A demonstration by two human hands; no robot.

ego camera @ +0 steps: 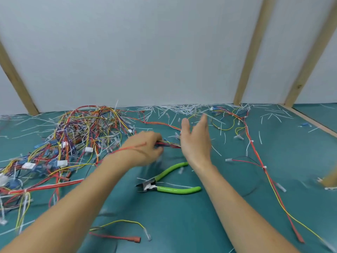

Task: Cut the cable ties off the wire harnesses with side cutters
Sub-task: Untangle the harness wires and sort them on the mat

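My left hand grips a bundle of red, blue and yellow wires at the middle of the green table; a red wire lies across its back. My right hand is raised beside that bundle with straight, spread fingers and holds nothing. The side cutters, with bright green handles and jaws pointing left, lie spread on the mat just below both hands. A big tangled heap of wire harnesses with white connectors fills the left side.
Cut white cable-tie pieces litter the back of the table along the white wall. One long red and yellow harness runs down the right side. Loose yellow and red wires lie near the front. Wooden posts stand at the back.
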